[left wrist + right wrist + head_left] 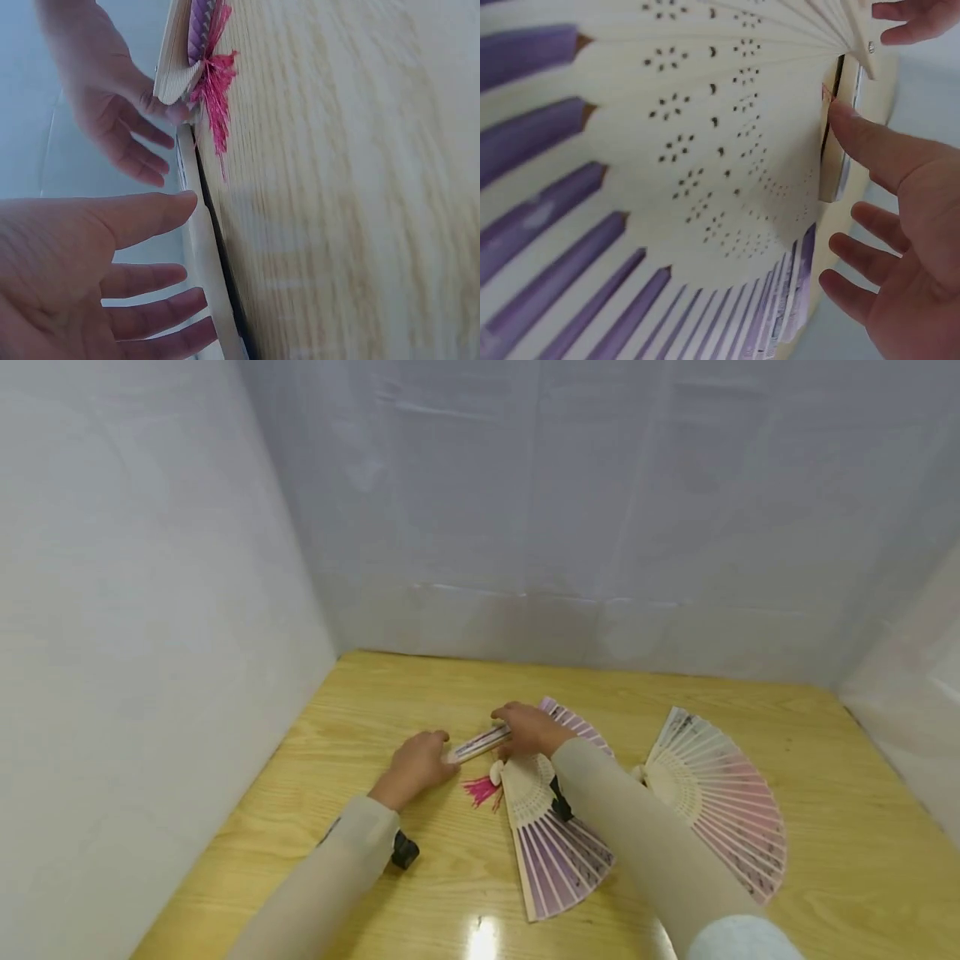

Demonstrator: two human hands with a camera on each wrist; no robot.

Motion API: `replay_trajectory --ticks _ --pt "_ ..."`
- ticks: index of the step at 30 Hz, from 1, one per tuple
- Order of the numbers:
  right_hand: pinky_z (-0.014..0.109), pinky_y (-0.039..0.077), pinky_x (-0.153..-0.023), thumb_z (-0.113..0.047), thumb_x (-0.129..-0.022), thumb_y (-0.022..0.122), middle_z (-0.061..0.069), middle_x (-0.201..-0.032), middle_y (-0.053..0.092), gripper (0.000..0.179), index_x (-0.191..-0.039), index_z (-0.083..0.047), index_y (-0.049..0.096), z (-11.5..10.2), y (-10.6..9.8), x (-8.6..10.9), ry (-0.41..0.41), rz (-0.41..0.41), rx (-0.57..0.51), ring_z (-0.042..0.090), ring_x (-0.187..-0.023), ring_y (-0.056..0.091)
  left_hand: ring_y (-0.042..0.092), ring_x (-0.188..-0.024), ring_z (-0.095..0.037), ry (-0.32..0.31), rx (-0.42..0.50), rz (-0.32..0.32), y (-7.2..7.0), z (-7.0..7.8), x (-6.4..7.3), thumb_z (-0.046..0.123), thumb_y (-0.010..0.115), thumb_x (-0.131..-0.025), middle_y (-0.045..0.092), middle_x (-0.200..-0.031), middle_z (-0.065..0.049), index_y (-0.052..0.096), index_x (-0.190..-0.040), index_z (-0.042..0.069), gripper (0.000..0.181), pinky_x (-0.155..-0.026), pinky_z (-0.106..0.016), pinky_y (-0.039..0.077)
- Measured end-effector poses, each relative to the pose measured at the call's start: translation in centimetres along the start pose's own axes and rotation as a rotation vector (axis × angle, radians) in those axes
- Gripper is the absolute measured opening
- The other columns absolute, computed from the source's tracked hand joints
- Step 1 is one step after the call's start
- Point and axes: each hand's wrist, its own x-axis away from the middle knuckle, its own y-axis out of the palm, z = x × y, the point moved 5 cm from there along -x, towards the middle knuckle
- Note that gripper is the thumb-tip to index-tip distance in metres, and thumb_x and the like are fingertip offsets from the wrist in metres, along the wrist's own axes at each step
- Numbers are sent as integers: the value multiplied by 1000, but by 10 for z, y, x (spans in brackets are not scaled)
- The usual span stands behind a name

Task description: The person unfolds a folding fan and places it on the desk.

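A folded fan (480, 744) with pale sticks lies on the table between my two hands. My left hand (420, 767) is at its left end; in the left wrist view the thumb and extended fingertips are right at the fan's edge. At the other end is my right hand (528, 728), its thumb tip against the folded fan (842, 150) and its fingers spread. Under my right forearm a purple fan (555, 868) lies spread out, partly hidden by the sleeve. Its pink tassel (482, 788) rests on the wood between the hands.
Farther right lies a second spread fan (720, 793), white fading to pink. The yellow wood-grain table (375, 693) is bounded by pale sheeting (480, 527) at the back and both sides.
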Motion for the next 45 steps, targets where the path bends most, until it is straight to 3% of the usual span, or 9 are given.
replay_trajectory --ticks 6,13,21,32,37,41,45 --pt "40 37 -109 -13 -87 70 14 -144 46 60 -143 -8 47 0 7 -2 -36 0 41 29 -132 44 62 -98 -29 24 -10 2 1 -4 0 27 76 -84 65 -117 -16 62 -125 1 50 -83 -45 52" --pt "42 43 -102 -12 -87 71 11 -131 57 47 -133 -10 58 -5 12 -5 -65 11 103 30 -120 53 63 -95 -30 34 1 20 2 -4 6 19 76 -84 68 -108 -13 69 -113 3 34 -82 -45 52" --pt "47 46 -94 -17 -93 67 8 -119 64 28 -121 -14 65 -5 15 -6 -82 98 174 32 -111 57 65 -91 -29 41 -26 52 2 -5 7 14 75 -86 70 -102 -10 72 -108 6 24 -78 -44 54" --pt "43 44 -99 -15 -96 63 10 -117 64 28 -123 -9 61 5 8 -5 -108 138 114 30 -111 58 63 -88 -26 51 19 29 -1 -4 2 19 74 -86 68 -103 -9 68 -105 7 23 -77 -42 51" --pt "43 46 -97 -14 -93 66 10 -114 65 29 -121 -7 62 10 5 -4 -169 167 90 28 -107 60 62 -88 -25 51 27 3 -3 -3 3 21 75 -86 67 -104 -8 66 -107 8 26 -77 -42 51" --pt "43 47 -96 -11 -91 69 11 -116 65 30 -119 -4 63 15 1 3 -207 161 18 28 -109 60 62 -89 -24 101 61 -21 -5 1 5 22 75 -86 67 -101 -8 68 -111 7 31 -79 -42 51" --pt "41 49 -94 -11 -90 70 10 -117 66 30 -119 -5 65 21 -5 11 -210 145 -58 26 -108 61 58 -82 -16 190 109 -88 -6 4 5 22 76 -86 65 -93 -2 70 -109 7 29 -75 -37 50"
